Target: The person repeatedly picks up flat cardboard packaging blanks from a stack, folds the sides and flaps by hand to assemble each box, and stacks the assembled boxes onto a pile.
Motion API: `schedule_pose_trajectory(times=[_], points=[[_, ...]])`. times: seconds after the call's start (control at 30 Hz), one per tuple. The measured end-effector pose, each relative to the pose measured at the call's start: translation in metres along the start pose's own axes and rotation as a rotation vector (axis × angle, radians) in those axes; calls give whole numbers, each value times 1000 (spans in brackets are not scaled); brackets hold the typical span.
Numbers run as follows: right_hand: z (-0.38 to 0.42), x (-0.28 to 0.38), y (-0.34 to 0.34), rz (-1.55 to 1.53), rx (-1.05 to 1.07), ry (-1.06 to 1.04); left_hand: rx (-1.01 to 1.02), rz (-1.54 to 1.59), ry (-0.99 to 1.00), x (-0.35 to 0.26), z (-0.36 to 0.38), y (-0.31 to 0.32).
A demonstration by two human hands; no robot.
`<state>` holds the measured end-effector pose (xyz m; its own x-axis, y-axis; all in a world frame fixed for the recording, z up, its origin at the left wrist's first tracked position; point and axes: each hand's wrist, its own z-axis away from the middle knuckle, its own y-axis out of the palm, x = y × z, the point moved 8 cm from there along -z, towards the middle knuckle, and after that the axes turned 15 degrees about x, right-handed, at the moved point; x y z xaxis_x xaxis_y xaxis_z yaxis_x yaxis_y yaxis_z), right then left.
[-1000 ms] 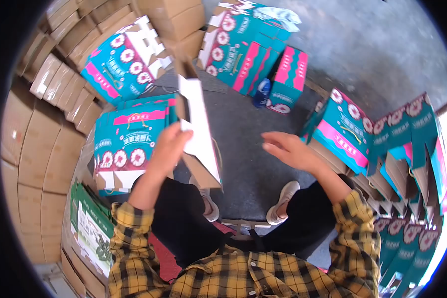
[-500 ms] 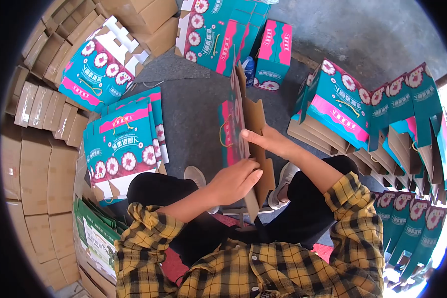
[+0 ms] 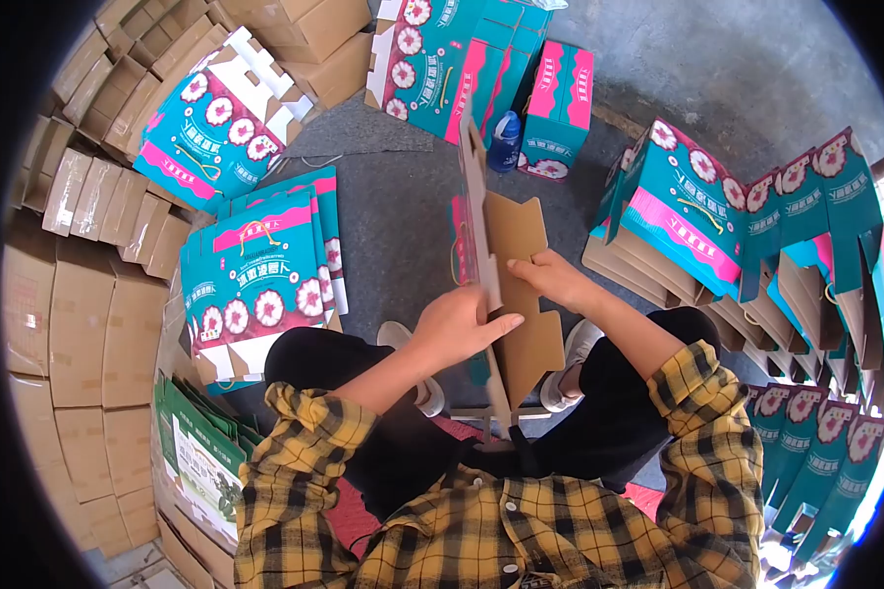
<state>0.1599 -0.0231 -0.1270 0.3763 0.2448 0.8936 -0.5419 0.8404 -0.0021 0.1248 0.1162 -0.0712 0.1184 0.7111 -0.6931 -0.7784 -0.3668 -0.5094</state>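
Note:
A partly unfolded cardboard box stands upright between my knees, its plain brown inside facing right and its printed side facing left. My left hand grips the near part of its left panel, with the thumb over the edge. My right hand pinches the brown panel on the right, thumb and fingers closed on it. White-edged flaps rise at the far end. The printed face is seen nearly edge-on.
Flat teal and pink cartons lie in a stack at the left. Opened cartons stand in rows at the right. Brown boxes are piled along the left. A blue bottle stands beside a closed carton ahead.
The box has opened wider, and more of its brown inside shows. My right hand has moved from the left panel's edge to the right panel. The view has shifted slightly.

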Motion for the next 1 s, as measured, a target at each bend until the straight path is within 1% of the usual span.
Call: schedule_pose_trajectory(times=[0.03,0.1,0.13,0.2,0.23,0.3,0.43,0.5,0.53,0.6,0.67,0.73,0.77,0.83,0.9,0.93,1.0], points=[[-1,1,0,2,3,-3,-4,0,-2,1,-1,2],[-1,3,1,117,44,15,-321,-183,106,-4,2,-10],[-1,4,1,116,44,11,-322,-187,105,4,-4,-6],[2,9,2,95,37,-25,-454,-294,171,4,-6,-10],[5,12,-1,89,30,-26,-448,-299,176,4,-6,-10],[10,15,-16,186,8,40,-328,-229,15,17,-10,-8],[11,7,-54,205,-82,46,-280,-156,22,20,0,-16],[12,4,-73,119,-178,15,-332,-184,118,20,7,-17],[14,4,-80,111,-217,18,-333,-184,122,21,9,-15],[26,17,-85,114,-232,15,-323,-238,63,25,15,-13],[34,31,-85,116,-242,11,-319,-275,54,18,24,-14],[41,40,-93,-25,-311,-119,-303,-319,54,15,27,-13],[41,37,-97,-27,-317,-117,-308,-359,78,13,28,-12],[41,30,-111,31,-414,-56,-310,-398,104,11,26,-11],[40,27,-114,0,-406,-66,-444,-514,278,-4,32,-15],[37,29,-113,-29,-396,-77,-452,-512,272,-4,34,-16],[32,26,-115,2,-390,-70,-378,-572,332,-13,36,-12]])
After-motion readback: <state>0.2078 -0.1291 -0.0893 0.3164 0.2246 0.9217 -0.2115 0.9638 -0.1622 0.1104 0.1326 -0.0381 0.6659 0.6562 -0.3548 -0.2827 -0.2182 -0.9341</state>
